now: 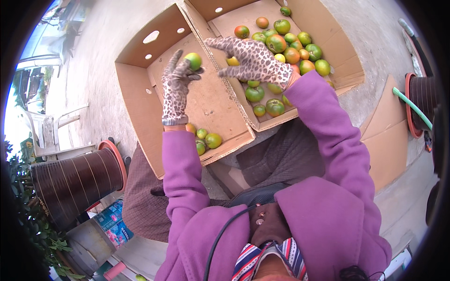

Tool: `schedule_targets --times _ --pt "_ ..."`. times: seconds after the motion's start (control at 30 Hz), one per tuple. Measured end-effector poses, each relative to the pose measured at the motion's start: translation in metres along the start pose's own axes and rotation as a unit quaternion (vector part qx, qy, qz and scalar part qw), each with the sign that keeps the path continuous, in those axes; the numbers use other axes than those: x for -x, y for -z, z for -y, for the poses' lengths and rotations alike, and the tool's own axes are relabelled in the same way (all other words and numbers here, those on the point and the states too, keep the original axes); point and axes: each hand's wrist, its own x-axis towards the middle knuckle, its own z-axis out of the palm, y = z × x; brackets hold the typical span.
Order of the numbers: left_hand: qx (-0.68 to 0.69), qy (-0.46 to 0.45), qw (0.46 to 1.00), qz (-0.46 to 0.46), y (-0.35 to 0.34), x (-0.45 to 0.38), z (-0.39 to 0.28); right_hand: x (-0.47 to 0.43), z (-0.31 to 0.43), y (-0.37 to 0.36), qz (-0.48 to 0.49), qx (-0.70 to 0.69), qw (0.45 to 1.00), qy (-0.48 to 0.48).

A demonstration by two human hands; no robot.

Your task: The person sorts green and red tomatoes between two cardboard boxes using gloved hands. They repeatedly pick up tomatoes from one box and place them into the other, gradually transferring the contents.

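Note:
My left hand (177, 82), in a leopard-print glove with grey fingertips, holds a green tomato (193, 61) over the left cardboard box (214, 116). In that box's near corner, beside my left wrist, lie several tomatoes (213, 140), green with some orange. My right hand (258, 60), gloved to match, reaches over the right cardboard box (337, 49) towards the wall between the boxes. Its fingers are spread. A yellow tomato (232, 61) shows between its thumb and forefinger; whether they touch is unclear. Many green and orange tomatoes (276, 44) lie in the right box, some hidden under my right hand.
Both boxes stand side by side on a concrete floor (102, 80), close to my legs. A brown plant pot (77, 172) lies or stands at left, near a white plastic chair (45, 130). At right are flattened cardboard (385, 147), another pot (422, 102) and a green hose (413, 107).

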Motion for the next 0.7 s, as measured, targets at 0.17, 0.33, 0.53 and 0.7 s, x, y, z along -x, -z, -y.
schedule_targets --times 0.17,0.33,0.53,0.7 --pt "-0.015 0.004 0.999 0.048 -0.045 0.016 -0.002 0.002 0.013 -0.01 -0.01 -0.046 0.996 0.071" --pt "-0.103 0.008 0.991 0.09 -0.031 0.018 -0.011 0.001 0.01 0.003 -0.001 -0.083 0.996 0.04" --pt "-0.121 -0.048 0.958 -0.256 0.062 -0.001 0.002 0.006 -0.014 0.027 0.176 -0.025 0.972 -0.151" --pt "-0.251 0.057 0.893 -0.368 0.11 -0.002 0.048 0.016 -0.022 0.013 0.322 0.199 0.917 -0.127"
